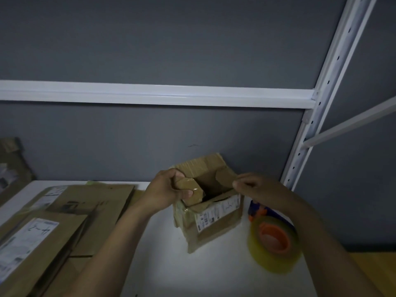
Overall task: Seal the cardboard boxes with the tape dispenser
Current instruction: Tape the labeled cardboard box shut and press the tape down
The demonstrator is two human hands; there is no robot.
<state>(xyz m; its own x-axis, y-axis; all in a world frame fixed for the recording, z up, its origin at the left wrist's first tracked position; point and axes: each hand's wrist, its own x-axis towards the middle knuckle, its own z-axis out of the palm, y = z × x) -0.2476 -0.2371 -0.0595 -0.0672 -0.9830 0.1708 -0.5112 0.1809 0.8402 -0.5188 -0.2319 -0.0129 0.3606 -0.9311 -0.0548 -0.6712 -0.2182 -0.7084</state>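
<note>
The small box (212,224) sits on the counter (192,271), flaps up. The left hand (165,187) curls its fingers (187,193) round the left flap (191,187); the right hand (255,187) pinches the right flap (225,179). Worn, light, bendy cardboard: probably best folded at the creases. The tape dispenser (274,239) lies just right of the box

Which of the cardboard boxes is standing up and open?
The small box between the left hand and the right hand, beside the tape dispenser: its flaps are raised. The other boxes lie flattened at the left.
</note>
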